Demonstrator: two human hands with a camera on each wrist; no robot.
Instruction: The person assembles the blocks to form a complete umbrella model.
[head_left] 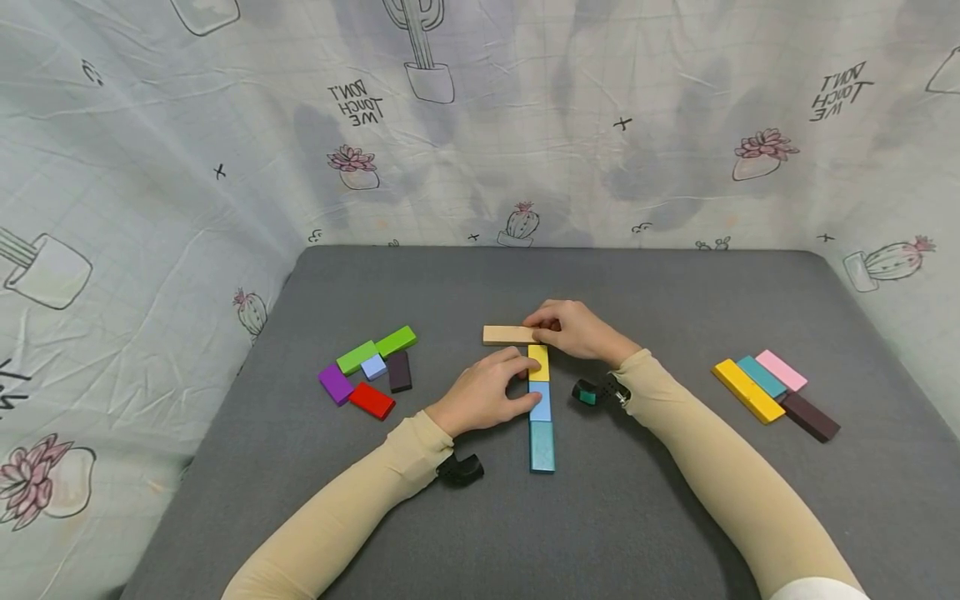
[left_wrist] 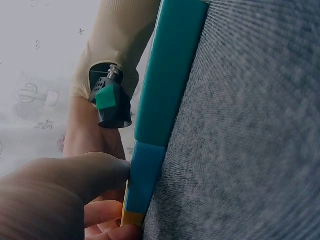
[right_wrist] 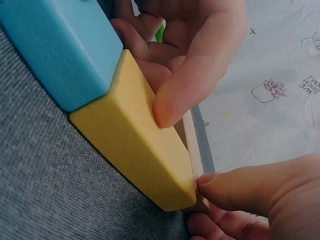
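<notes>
A column of flat blocks runs toward me: a yellow block [head_left: 538, 367], a light blue block [head_left: 540, 404] and a teal block [head_left: 542, 447], end to end. Across its far end lies a natural wood block [head_left: 506, 335], forming a corner with the yellow one. My right hand [head_left: 573, 327] pinches the wood block's right end between thumb and fingers. With its index fingertip my left hand [head_left: 483, 392] presses on top of the yellow block, its thumb on the light blue block. In the right wrist view the yellow block [right_wrist: 135, 140] butts against the light blue one.
To the left lie two green blocks [head_left: 357, 357], a small blue block [head_left: 373, 367], a purple [head_left: 335, 384], a red [head_left: 372, 401] and a dark block [head_left: 399, 372]. At right sit yellow [head_left: 748, 391], teal [head_left: 761, 376], pink [head_left: 782, 370] and dark brown [head_left: 810, 417] blocks.
</notes>
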